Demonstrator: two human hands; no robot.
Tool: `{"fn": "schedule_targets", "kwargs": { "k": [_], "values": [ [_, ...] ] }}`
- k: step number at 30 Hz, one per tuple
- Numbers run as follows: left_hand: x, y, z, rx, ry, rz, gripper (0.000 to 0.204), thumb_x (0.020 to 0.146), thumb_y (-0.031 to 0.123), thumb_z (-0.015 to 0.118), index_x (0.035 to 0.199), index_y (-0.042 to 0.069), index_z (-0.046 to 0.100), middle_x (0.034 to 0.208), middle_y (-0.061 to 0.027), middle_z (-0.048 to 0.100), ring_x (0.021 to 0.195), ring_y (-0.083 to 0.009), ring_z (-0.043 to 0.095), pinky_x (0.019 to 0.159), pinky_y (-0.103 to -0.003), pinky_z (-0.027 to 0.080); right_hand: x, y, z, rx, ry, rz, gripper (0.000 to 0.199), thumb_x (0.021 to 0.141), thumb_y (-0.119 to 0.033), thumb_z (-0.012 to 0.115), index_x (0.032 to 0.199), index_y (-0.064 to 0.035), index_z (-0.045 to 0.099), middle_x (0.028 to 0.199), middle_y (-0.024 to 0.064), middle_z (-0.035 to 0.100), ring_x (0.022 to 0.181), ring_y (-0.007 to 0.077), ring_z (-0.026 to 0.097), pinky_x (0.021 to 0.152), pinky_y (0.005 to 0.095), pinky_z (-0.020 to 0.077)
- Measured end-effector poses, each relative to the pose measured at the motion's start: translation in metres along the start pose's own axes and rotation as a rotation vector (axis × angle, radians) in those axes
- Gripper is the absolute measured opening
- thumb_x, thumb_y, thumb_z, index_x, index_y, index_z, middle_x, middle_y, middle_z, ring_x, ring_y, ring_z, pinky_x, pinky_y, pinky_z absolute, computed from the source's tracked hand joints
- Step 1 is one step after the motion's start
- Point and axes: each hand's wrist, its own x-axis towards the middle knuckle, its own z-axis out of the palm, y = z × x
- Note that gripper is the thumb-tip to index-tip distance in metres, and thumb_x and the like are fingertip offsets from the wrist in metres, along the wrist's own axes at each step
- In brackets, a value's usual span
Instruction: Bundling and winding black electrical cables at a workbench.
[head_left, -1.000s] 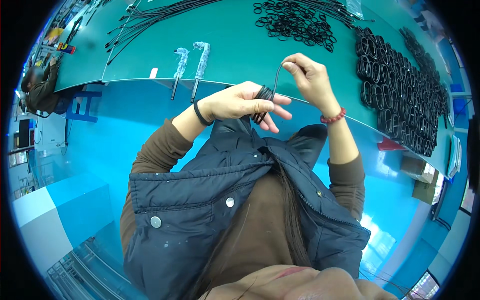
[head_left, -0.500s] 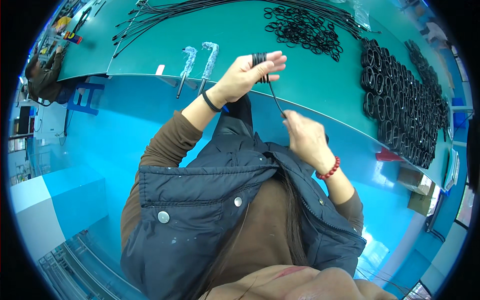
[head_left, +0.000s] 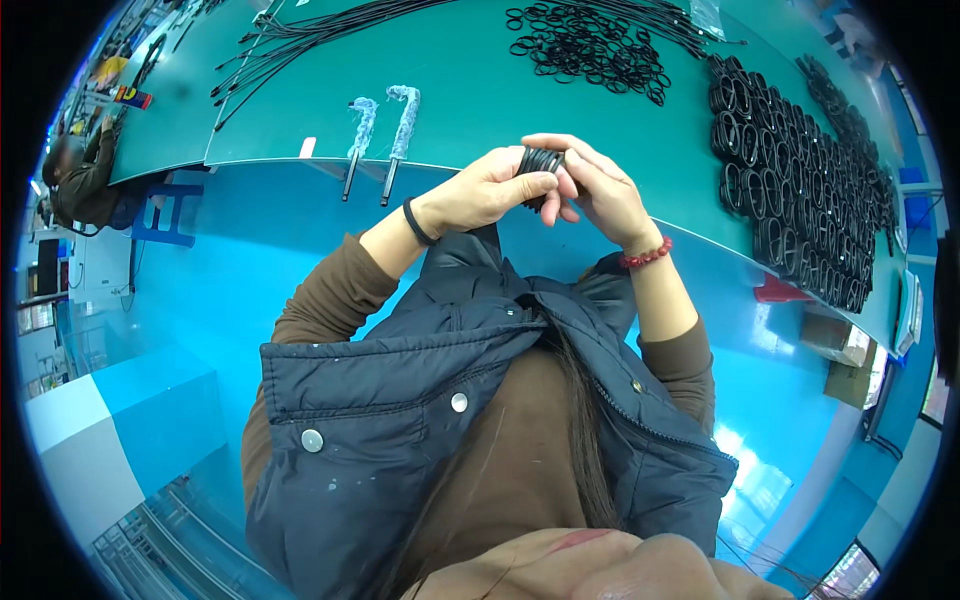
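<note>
I see both hands raised together just above the near edge of the green table (head_left: 470,110), sharing one small coil of black cable (head_left: 541,162). The left hand (head_left: 480,192) comes in from the left with its thumb and fingers closed around the coil's left side, a black band on that wrist. The right hand (head_left: 597,190) meets it from the right, fingers curled over the top and right of the coil, pinching it; a red bead bracelet (head_left: 646,254) sits on that wrist. The coil lies between the two sets of fingertips, so neither hand is nearer; both touch it. I cannot tell which way its loop faces, since fingers hide most of it. Further out on the table lies a heap of loose black rings (head_left: 590,45), to the right rows of finished black coils (head_left: 800,190), and to the left two wrapped tools (head_left: 385,125) hanging over the edge.
</note>
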Motion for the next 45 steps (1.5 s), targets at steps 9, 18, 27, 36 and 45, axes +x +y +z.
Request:
{"fn": "schedule_targets", "kwargs": {
  "k": [9, 18, 27, 36, 45],
  "values": [
    [0.003, -0.014, 0.007, 0.193, 0.096, 0.023, 0.014, 0.095, 0.012, 0.054, 0.101, 0.001, 0.061, 0.081, -0.0054, 0.062, 0.074, -0.0152, 0.06, 0.066, -0.024, 0.05, -0.003, 0.009, 0.011, -0.084, 0.114, 0.199, 0.029, 0.09, -0.021, 0.063, 0.113, -0.0033, 0.057, 0.082, 0.0041, 0.059, 0.066, 0.0095, 0.056, 0.05, 0.0147, 0.0393],
    [0.001, 0.0, 0.012, 0.488, 0.248, 0.054, 0.017, 0.091, 0.008, 0.06, 0.105, -0.001, 0.06, 0.087, -0.0058, 0.06, 0.067, -0.0125, 0.052, 0.064, -0.021, 0.047, -0.001, 0.015, 0.007, -0.276, 0.28, 0.015, 0.026, 0.09, -0.022, 0.064, 0.108, -0.0034, 0.057, 0.083, 0.005, 0.059, 0.066, 0.0109, 0.056, 0.055, 0.0176, 0.0455],
    [-0.003, 0.003, 0.02, 0.548, 0.246, 0.091, 0.013, 0.095, 0.012, 0.056, 0.101, 0.0, 0.059, 0.086, -0.0063, 0.059, 0.068, -0.0138, 0.053, 0.063, -0.024, 0.048, 0.002, 0.02, 0.0, -0.967, 0.208, -0.458, 0.026, 0.09, -0.024, 0.063, 0.108, -0.0055, 0.058, 0.119, 0.0238, 0.061, 0.106, 0.032, 0.062, 0.058, 0.0231, 0.0518],
    [-0.005, -0.004, 0.022, 0.299, 0.079, 0.012, 0.015, 0.098, 0.012, 0.051, 0.097, 0.0, 0.059, 0.086, -0.0084, 0.059, 0.072, -0.0148, 0.057, 0.061, -0.026, 0.049, -0.009, -0.004, 0.021, -0.497, 0.183, -0.121, 0.025, 0.089, -0.025, 0.065, 0.105, -0.0071, 0.058, 0.131, 0.0196, 0.056, 0.142, 0.0401, 0.018, 0.079, 0.0429, 0.0543],
    [-0.011, -0.019, 0.018, 0.175, 0.092, -0.123, 0.017, 0.099, 0.011, 0.047, 0.096, -0.001, 0.058, 0.084, -0.0089, 0.059, 0.07, -0.0142, 0.056, 0.061, -0.024, 0.048, -0.004, 0.018, 0.017, -0.493, 0.198, -0.131, 0.024, 0.091, -0.021, 0.064, 0.104, -0.0025, 0.059, 0.118, 0.022, 0.063, 0.123, 0.0329, 0.051, 0.055, 0.0295, 0.0545]
  ]
}}
